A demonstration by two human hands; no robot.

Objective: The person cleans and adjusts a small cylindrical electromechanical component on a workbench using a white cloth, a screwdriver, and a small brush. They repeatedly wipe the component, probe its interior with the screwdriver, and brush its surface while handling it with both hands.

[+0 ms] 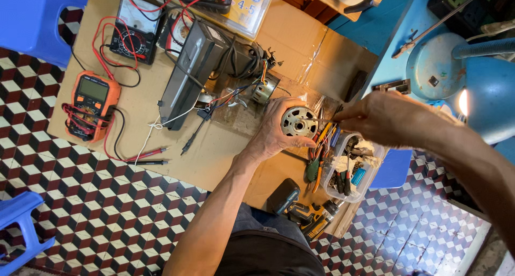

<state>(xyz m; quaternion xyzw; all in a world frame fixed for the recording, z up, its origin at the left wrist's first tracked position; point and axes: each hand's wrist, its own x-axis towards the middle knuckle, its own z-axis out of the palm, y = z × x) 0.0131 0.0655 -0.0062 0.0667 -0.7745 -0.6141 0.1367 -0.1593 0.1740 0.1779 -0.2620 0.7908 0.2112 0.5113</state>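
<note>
Head view, left to right: orange multimeter (pixel 92 105) is lying at frame left. At centre, my left hand (pixel 273 133) is gripping the round motor part (pixel 298 121). My right hand (pixel 383 117) is pinching a thin metal tool (pixel 321 120) against it, above the clear tool tray (pixel 370 171).

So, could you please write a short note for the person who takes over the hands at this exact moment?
Left hand: holds the round motor part above the cardboard, open face toward the camera.
Right hand: pinches a thin tool, its tip at the part's rim.
Nearby: clear tool box under the right hand, the opened unit with loose wires behind, orange meter at the far left, cordless drill by the knee.
Done: the part is out of the unit and in hand.
Left: the work with the tool on the part; the unit is not yet closed.
</note>
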